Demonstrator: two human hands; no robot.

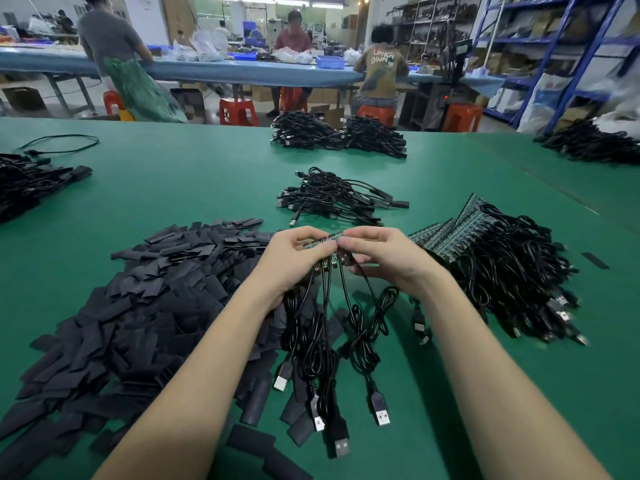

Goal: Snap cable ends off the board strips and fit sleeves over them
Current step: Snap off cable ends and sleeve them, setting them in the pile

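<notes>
A narrow green board strip point(323, 239) is held above the table between both hands. My left hand point(294, 261) grips its left part, and my right hand point(377, 259) pinches its right part. Several black USB cables point(332, 334) hang from the strip toward me, their plugs lying on the green mat. A big heap of flat black sleeves point(138, 313) lies to the left. On the right is a stack of more board strips with cables attached point(485, 258).
A small pile of sleeved cables point(332, 199) lies just beyond my hands. More cable bundles sit at the far centre point(336, 135), far right point(595, 142) and left edge point(27, 181). Beyond the green table point(190, 188), people work at a blue bench.
</notes>
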